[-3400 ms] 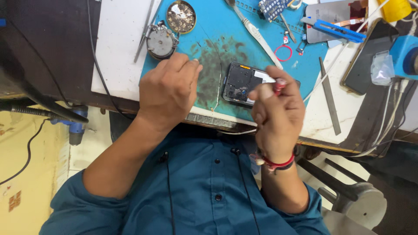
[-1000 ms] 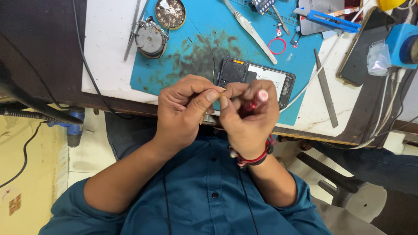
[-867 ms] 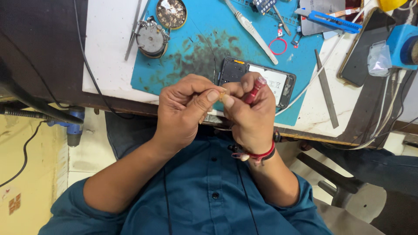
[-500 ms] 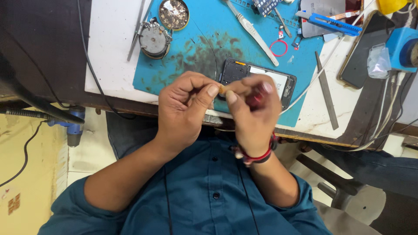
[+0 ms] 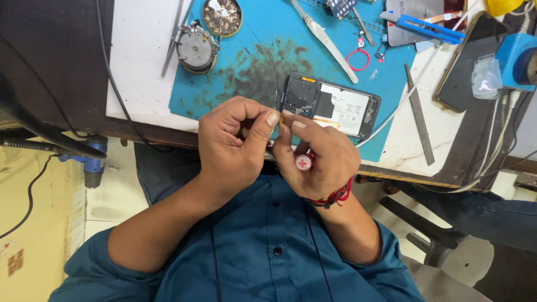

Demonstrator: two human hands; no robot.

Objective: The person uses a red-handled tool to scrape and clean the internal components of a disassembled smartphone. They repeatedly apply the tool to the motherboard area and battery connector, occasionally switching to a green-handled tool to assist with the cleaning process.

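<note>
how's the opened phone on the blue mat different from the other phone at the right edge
The opened phone lies back off, battery and dark inner parts exposed, on the blue mat. The other phone is closed, showing plain dark glass, off the mat and steeply angled. Both are slim rectangles lying flat.

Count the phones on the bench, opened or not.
2. An opened phone with its back off lies on the blue mat, just beyond the hands. A dark phone lies at the bench's right side, partly under a small clear bag. More may sit out of frame.
</note>
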